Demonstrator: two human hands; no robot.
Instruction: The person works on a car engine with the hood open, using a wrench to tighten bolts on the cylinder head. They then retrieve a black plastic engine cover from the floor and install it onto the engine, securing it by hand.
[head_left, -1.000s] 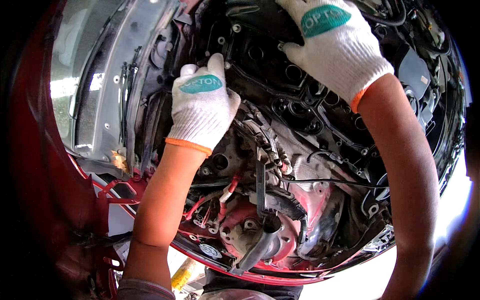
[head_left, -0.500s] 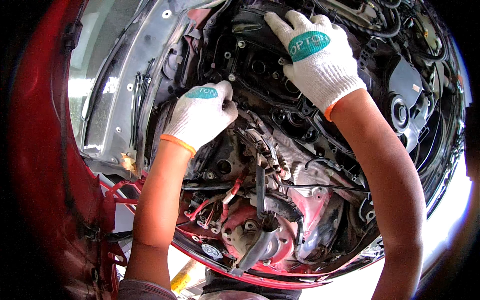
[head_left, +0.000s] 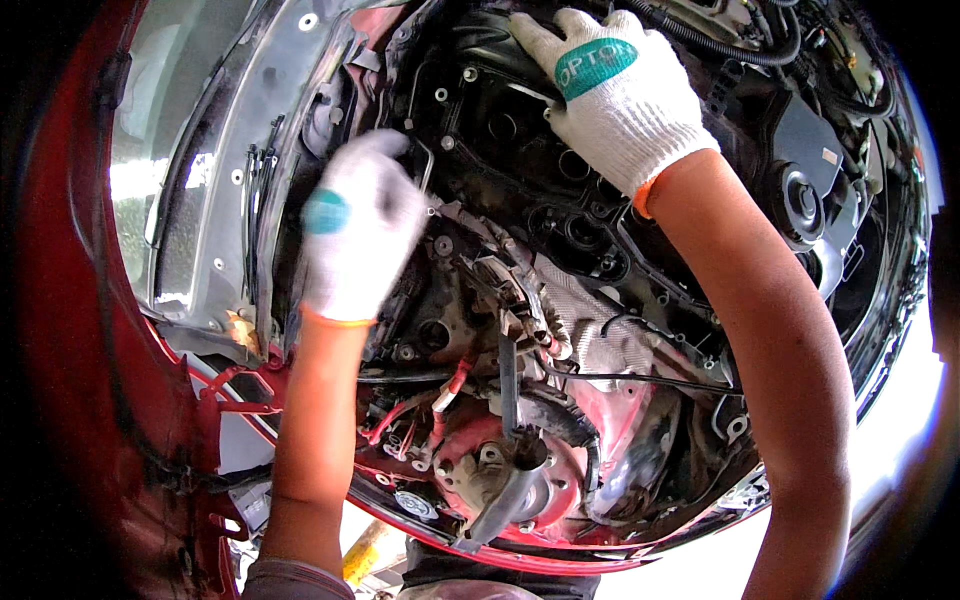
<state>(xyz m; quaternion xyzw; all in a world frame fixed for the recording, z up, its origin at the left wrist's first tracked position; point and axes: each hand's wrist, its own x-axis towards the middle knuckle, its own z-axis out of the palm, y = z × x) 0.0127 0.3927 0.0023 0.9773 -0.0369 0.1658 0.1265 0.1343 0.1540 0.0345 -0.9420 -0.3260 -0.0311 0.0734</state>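
My left hand (head_left: 362, 225), in a white knitted glove with a green patch, hovers over the left part of the engine bay. Motion smears its fingers, so their grip cannot be made out. Beside the fingertips shows a thin, bent metal piece (head_left: 428, 165); whether the hand touches it is unclear. My right hand (head_left: 630, 95), gloved alike, rests with fingers spread on the black engine cover (head_left: 490, 38) at the far side. Below that hand lies the dark engine top (head_left: 540, 150) with round openings.
A wiring bundle (head_left: 515, 285) runs down the middle toward a grey bracket arm (head_left: 508, 380) and a red strut tower (head_left: 470, 450). Black cable ties (head_left: 258, 210) lie at the left by the windscreen (head_left: 155, 150). Corrugated hoses (head_left: 710, 50) cross the far right.
My left hand has moved a little left and its fingers have swung up and away, now blurred. The whole view has shifted slightly; my right hand stays on the cover.
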